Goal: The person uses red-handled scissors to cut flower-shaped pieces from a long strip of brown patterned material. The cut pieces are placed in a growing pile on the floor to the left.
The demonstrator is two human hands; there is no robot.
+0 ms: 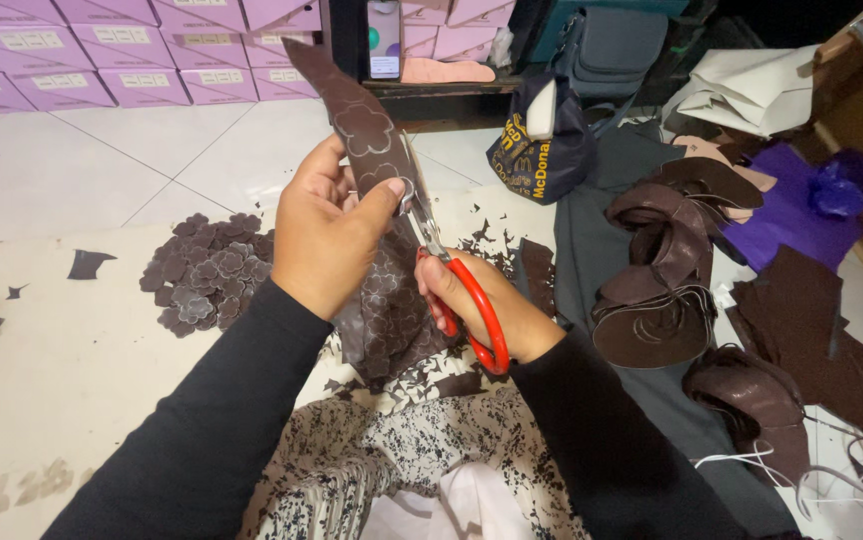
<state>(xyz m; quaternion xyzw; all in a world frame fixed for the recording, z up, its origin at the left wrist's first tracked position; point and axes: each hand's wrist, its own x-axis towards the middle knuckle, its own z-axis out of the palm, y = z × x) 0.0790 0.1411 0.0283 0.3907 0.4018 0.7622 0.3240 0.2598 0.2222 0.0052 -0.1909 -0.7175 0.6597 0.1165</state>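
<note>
White tile floor (102,160) at back, cream sheet (62,340) spread over it nearer the person, w/ dark offcuts scattered on it. Lilac boxes (72,60) stacked along far wall, top left. Grey cloth (592,240) runs down the right side; on it, heaps of brown scraps (662,290), curled and looped. Purple cloth (802,200) far right, w/ more flat brown sheets below it. Dark bag (542,150) stands behind, centre, just past the sheet's edge. Phone (384,38) upright at top centre, screen lit.

Pile of cut flowers (207,275) lies on the sheet, left of the hands, well apart from the scraps at right.

Brown strip (367,140) held up in mid-frame, long, tilted, top end toward the boxes, lower end hanging down betw. the hands to the lap. Flower outlines drawn on it in pale line.

Left hand (322,240) closed on the strip, thumb on the front face, fingers behind. Right hand (477,305) closed around the red handles of the scissors (452,280), fingers through the loops. Blades point up, at the strip's right edge just beside the left thumb; how far blades are parted, can't tell. Both sleeves black.
</note>
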